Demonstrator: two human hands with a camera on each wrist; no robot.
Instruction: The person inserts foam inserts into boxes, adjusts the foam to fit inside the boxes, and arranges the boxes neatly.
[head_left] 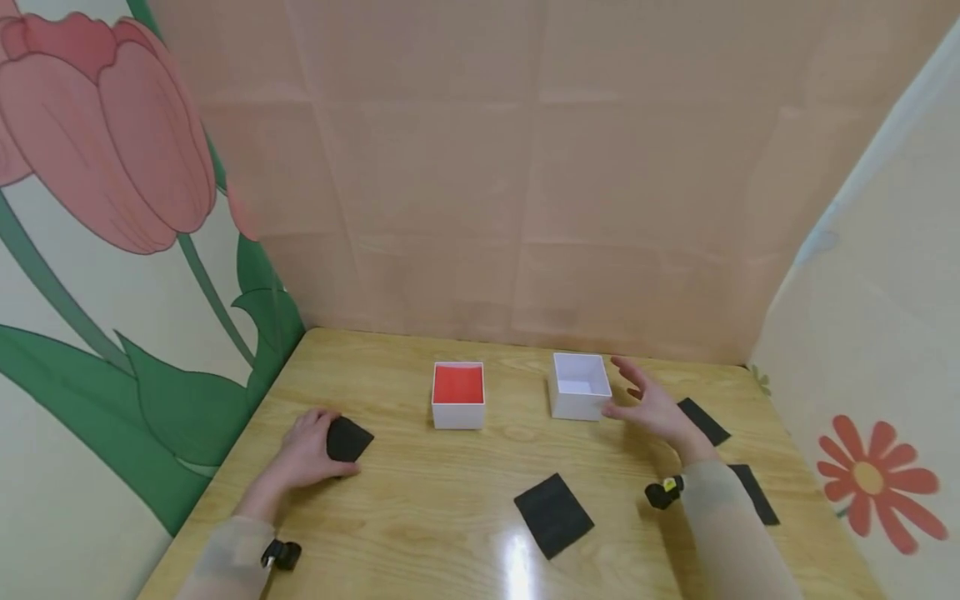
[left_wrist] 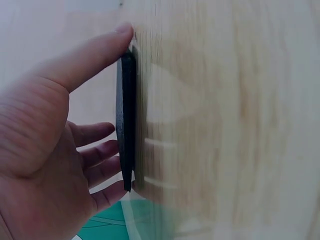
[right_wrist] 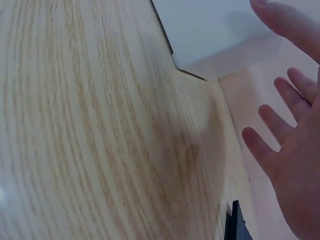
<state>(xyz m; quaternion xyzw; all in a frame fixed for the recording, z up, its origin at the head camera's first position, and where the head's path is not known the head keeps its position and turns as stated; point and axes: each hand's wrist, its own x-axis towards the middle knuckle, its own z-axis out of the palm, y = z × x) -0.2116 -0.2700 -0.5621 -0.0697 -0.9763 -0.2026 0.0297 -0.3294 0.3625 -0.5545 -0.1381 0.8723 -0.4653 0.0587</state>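
Observation:
My left hand [head_left: 311, 450] spans a black square piece [head_left: 348, 439] on the left of the table, thumb at the near edge and fingers at the far side. In the left wrist view this black piece [left_wrist: 126, 120] appears edge-on against the table, between thumb and fingertips. My right hand [head_left: 652, 408] is spread at the right side of an open white box [head_left: 581, 406], thumb close to its wall; contact cannot be told. The right wrist view shows the box [right_wrist: 215, 35] beside the spread right fingers [right_wrist: 275, 125]. Inside, the box looks bare white.
Another white box [head_left: 458, 417] holds a red square piece [head_left: 459, 384] near the table's middle. A black square [head_left: 554, 516] lies in front. Two more dark pieces, one farther back [head_left: 703, 421] and one nearer [head_left: 756, 493], lie at the right, the nearer partly behind the right forearm.

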